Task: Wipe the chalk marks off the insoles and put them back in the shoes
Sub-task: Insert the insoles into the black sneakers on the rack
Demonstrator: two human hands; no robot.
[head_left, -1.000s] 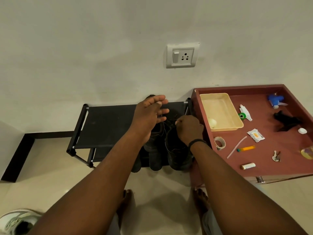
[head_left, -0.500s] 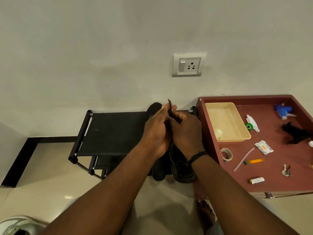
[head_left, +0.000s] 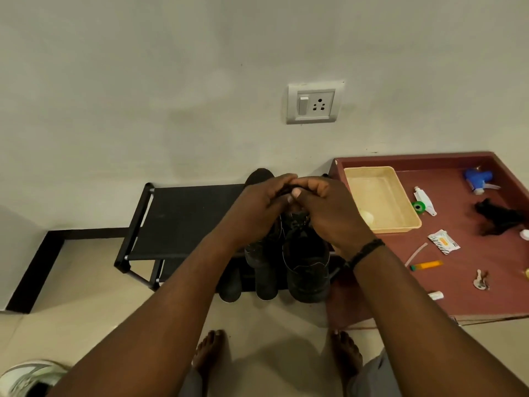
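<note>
Two bare hands meet in the middle of the view, fingers curled toward each other and fingertips touching above a pair of black shoes. The left hand (head_left: 257,209) and the right hand (head_left: 329,213) both pinch something small and dark between their fingertips; it is mostly hidden by the fingers, so whether it is a lace or the edge of an insole cannot be told. A dark braided band sits on the right wrist. Directly beneath the hands, the nearer black shoe (head_left: 307,267) stands on the right end of a low black shoe rack (head_left: 186,219), its laces just below the right hand, and a second black shoe (head_left: 262,259) stands touching it on the left. More dark footwear shows on the rack's lower shelf. No insole can be clearly made out. Just to the right of the rack is a reddish-brown table (head_left: 458,282) with a raised rim. On it lie a cream plastic tray (head_left: 380,196) holding a small pale round object, a blue spray head (head_left: 478,179), a black cloth (head_left: 499,216), a white tube with a green cap, a small printed sachet (head_left: 443,241), an orange marker, and keys. A grey wall socket (head_left: 314,103) is mounted on the pale wall above. The person's bare feet stand on the tiled floor below, and a white sneaker (head_left: 25,378) lies at the bottom left corner.
</note>
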